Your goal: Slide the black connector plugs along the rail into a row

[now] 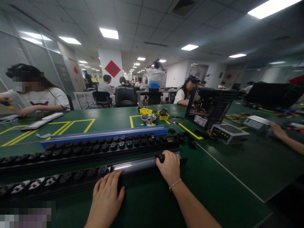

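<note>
A long black rail [140, 165] with a shiny channel lies across the green table, and a row of black socket-like modules [65, 179] sits in its left part. My left hand [105, 194] rests with fingers stretched out on the rail's near edge, beside the last module of that row. Near the rail's right end, my right hand [169, 167] grips a small round black module [161, 157] at the channel, its lower part hidden by the fingers. Behind lies a second black rail [142, 148] filled with similar modules.
A blue rail [109, 133] lies farther back. Loose black modules [190, 141] are scattered at the rails' right end. Beyond stand a metal bowl [148, 118], yellow bins [145, 110], an opened computer case [209, 106] and a power supply [229, 133]. Another person's hand [279, 131] reaches in from the right.
</note>
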The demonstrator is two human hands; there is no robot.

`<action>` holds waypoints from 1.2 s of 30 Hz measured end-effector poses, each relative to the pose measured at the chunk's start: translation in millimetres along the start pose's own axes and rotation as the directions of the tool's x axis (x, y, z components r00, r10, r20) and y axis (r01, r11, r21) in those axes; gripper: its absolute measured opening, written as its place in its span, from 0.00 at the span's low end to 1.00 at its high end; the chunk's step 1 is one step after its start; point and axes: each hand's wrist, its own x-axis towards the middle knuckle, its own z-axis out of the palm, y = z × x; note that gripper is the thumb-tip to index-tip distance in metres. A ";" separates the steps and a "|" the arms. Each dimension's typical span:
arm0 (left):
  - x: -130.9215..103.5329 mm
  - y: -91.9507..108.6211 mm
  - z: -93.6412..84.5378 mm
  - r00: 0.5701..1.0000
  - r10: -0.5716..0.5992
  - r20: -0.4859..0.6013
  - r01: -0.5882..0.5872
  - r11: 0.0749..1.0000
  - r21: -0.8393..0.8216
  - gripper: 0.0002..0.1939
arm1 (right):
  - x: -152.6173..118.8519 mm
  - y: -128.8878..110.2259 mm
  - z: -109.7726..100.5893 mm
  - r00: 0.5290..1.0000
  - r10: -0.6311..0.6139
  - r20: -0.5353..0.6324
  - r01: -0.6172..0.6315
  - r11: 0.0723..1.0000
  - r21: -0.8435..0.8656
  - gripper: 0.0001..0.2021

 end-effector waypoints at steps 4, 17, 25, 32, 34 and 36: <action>-0.7 0.2 0.6 1.000 0.003 -0.006 -0.003 1.000 -0.001 0.22 | 2.8 5.0 -3.6 1.000 0.012 0.005 -0.012 1.000 -0.028 0.06; -0.7 -0.3 1.3 1.000 -0.006 0.005 0.006 1.000 -0.001 0.23 | 9.2 22.0 -6.6 0.999 -0.015 0.033 0.017 0.999 -0.050 0.07; -1.1 -1.5 1.0 1.000 -0.008 0.013 0.008 1.000 -0.003 0.23 | 13.0 32.6 -8.4 1.000 0.025 0.018 -0.023 0.997 -0.080 0.09; -0.4 0.0 -0.5 1.000 -0.013 0.013 0.013 1.000 0.003 0.23 | 18.9 50.2 -7.0 0.997 0.064 -0.037 -0.068 0.991 -0.117 0.11; -0.2 0.6 -1.1 1.000 -0.014 0.019 0.014 1.000 0.002 0.23 | 20.8 55.9 -6.3 0.997 0.063 -0.050 -0.069 0.991 -0.114 0.11; 0.1 0.7 -1.1 1.000 -0.016 0.027 0.016 1.000 -0.001 0.23 | 22.2 60.1 -6.2 0.996 0.067 -0.054 -0.072 0.991 -0.110 0.10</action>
